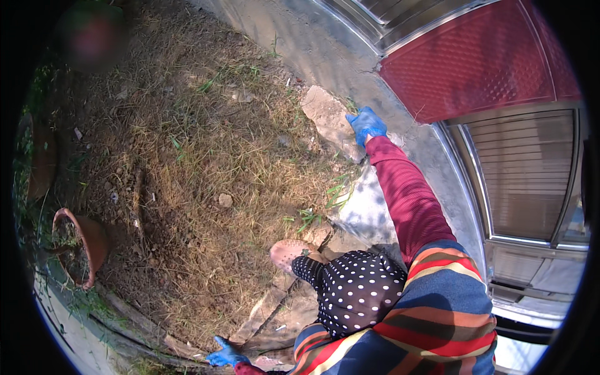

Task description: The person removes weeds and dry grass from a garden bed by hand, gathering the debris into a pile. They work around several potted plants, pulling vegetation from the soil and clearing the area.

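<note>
My right hand, in a blue glove, is curled at the edge of a flat stone slab. Green grass blades stick out at its fingers. My left hand, also gloved in blue, is low in the picture with fingers apart and nothing visible in it, close to the border edging. Between the hands lies bare soil strewn with dry cut grass. A green weed tuft stands near my foot, and longer green blades grow beside a pale paving slab.
A terracotta pot lies tipped on its side at the left. A stick and a small stone rest on the soil. Along the right run a concrete ledge, a red textured panel and a framed window.
</note>
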{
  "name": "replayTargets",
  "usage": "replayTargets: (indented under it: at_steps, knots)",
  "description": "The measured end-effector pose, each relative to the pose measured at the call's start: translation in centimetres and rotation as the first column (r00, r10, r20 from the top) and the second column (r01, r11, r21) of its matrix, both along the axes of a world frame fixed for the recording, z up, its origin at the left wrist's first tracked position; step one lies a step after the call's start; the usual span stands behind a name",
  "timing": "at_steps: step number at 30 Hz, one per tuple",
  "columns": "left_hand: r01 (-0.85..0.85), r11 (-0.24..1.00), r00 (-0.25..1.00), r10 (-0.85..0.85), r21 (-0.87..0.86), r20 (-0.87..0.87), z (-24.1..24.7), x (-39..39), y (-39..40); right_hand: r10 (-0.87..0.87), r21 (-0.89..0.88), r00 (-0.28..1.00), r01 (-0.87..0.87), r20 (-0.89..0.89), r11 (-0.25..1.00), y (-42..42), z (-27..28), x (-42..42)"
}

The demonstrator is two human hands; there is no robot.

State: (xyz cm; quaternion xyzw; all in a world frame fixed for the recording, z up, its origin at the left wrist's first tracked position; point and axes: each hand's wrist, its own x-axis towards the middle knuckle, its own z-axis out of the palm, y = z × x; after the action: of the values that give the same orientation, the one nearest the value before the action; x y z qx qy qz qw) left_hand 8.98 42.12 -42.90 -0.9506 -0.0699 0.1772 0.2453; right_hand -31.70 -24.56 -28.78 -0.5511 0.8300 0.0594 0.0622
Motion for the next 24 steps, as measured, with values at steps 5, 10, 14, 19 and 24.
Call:
replayTargets:
  at_steps: [5,10,14,19,24]
  knots:
    - [-0.005,1.0,1.0,0.005,-0.004,-0.014,0.3,-0.2,0.0,0.215,0.323,0.969,-0.167,-0.12,0.932,-3.9,0.3,-1.6]
    - [0.038,0.996,0.998,-0.034,-0.078,0.058,-1.2,-0.2,1.5,0.359,0.264,0.925,-0.317,-0.127,0.911,-5.0,-0.6,-0.6]
    - [-0.003,0.994,0.999,0.007,-0.105,0.035,1.2,-0.6,-1.8,0.332,-0.158,0.617,-0.32,0.713,0.934,-5.8,2.1,5.6]
    - [-0.051,0.992,0.997,0.058,-0.118,0.051,1.4,-0.6,-2.2,0.59,0.178,0.548,-0.804,0.593,0.567,-2.4,5.6,11.0]
    - [-0.002,0.994,0.995,0.012,-0.107,0.095,1.2,-0.5,-1.2,0.086,0.253,0.311,-0.882,0.947,0.398,8.4,9.9,13.2]
